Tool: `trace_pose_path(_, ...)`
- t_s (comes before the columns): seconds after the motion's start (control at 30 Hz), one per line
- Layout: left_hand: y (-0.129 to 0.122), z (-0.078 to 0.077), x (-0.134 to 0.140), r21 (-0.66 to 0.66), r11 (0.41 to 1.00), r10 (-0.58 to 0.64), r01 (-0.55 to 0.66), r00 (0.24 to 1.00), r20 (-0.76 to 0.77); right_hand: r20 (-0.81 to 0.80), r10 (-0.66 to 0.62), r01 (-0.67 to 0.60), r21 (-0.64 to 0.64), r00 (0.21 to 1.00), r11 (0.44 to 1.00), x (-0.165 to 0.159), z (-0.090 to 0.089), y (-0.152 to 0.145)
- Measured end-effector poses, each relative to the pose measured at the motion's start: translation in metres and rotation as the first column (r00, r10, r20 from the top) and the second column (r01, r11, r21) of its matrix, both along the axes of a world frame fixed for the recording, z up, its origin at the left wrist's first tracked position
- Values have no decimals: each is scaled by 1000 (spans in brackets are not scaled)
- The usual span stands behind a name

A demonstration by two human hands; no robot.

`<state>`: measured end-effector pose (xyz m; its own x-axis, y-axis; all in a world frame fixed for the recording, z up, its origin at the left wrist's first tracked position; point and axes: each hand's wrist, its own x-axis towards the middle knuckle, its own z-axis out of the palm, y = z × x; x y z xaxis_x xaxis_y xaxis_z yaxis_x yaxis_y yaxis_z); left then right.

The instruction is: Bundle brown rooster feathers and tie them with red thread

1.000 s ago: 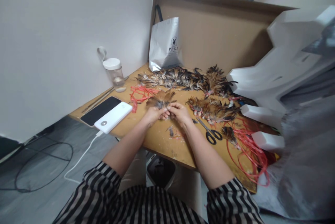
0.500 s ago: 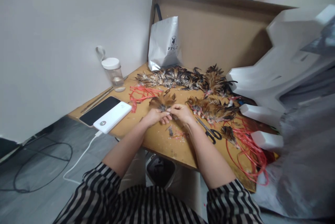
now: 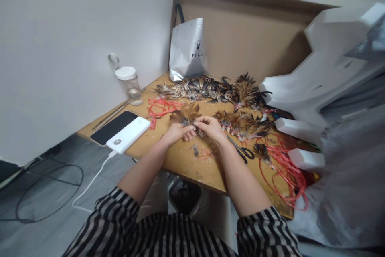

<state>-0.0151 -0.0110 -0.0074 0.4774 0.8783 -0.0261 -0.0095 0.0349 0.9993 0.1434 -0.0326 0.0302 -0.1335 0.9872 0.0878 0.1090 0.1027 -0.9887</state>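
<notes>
Between my hands a bunch of brown feathers [image 3: 187,114] fans out away from me, its quill ends toward my fingers. My left hand [image 3: 178,132] is closed on the base of this bunch. My right hand [image 3: 210,127] pinches with thumb and forefinger close by the base; what sits in that pinch is too small to make out. Just right of my right hand lies a row of tied feather bunches [image 3: 245,124]. Black-handled scissors [image 3: 242,149] rest beside my right wrist. Small scraps of feather and red strip [image 3: 198,152] are scattered below my hands.
A long feather pile [image 3: 207,88] spans the back before a silver bag [image 3: 187,50]. Red plastic strips lie at left [image 3: 164,106] and right [image 3: 285,173]. A bottle [image 3: 130,84], phone [image 3: 116,128] and corded power bank [image 3: 129,134] stand left; white foam [image 3: 339,54] borders the right.
My right hand has shifted slightly up and its fingers have changed position near the base of the feathers. My left hand keeps its hold. The whole view has moved a little.
</notes>
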Motion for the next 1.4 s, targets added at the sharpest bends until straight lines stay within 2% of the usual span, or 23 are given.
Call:
trace_pose_path(0.13, -2, 10, -1, -62, 993, 104, -101, 993, 49, 46, -37, 35, 34, 998, 999, 4, -1, 0)
trace_pose_path(0.3, 1, 5, -1, -111, 976, 198, -188, 976, 85, 243, -87, 57, 128, 966, 990, -5, -8, -1)
trace_pose_path(0.43, 2, 3, 0, -112, 978, 186, -175, 978, 98, 297, -159, 103, 197, 942, 975, -9, -15, 1)
trace_pose_path(0.53, 2, 3, 0, -120, 981, 168, -152, 977, 130, 186, -158, 133, 138, 970, 981, -6, -15, 4)
trace_pose_path(0.67, 2, 3, -1, -167, 971, 204, -173, 961, 189, -164, -185, 176, -69, 969, 982, -2, -8, 4)
trace_pose_path(0.77, 2, 3, -2, -193, 967, 206, -169, 960, 191, -339, -144, 90, -171, 930, 981, -4, -6, 4)
trace_pose_path(0.87, 2, 3, -2, -194, 971, 177, -141, 966, 187, -371, -104, 30, -200, 923, 979, -8, -9, 4)
trace_pose_path(0.97, 1, 4, -2, -187, 974, 162, -127, 970, 183, -305, -142, 97, -156, 942, 983, -6, -11, 6)
trace_pose_path(1.07, 1, 4, -2, -193, 973, 167, -129, 966, 197, -165, -168, 159, -66, 972, 985, 7, -7, 5)
trace_pose_path(1.1, 1, 5, -2, -195, 972, 170, -130, 964, 205, -110, -127, 122, -48, 986, 991, 13, -4, 4)
trace_pose_path(1.13, 1, 5, -2, -196, 972, 174, -132, 962, 212, -27, -1, -1, -66, 1000, 998, 19, 0, 2)
trace_pose_path(1.2, 1, 6, -2, -197, 971, 180, -138, 959, 217, 115, 274, -255, -158, 955, 954, 30, 8, -3)
trace_pose_path(1.23, 1, 6, -2, -194, 971, 180, -139, 960, 215, 161, 315, -286, -180, 935, 941, 34, 11, -4)
trace_pose_path(1.3, 1, 6, -2, -179, 975, 170, -134, 964, 203, 224, 266, -231, -171, 937, 958, 34, 13, -6)
trace_pose_path(1.4, -1, 7, -1, -137, 986, 115, -94, 982, 152, 225, 103, -87, -80, 969, 993, 22, 8, -4)
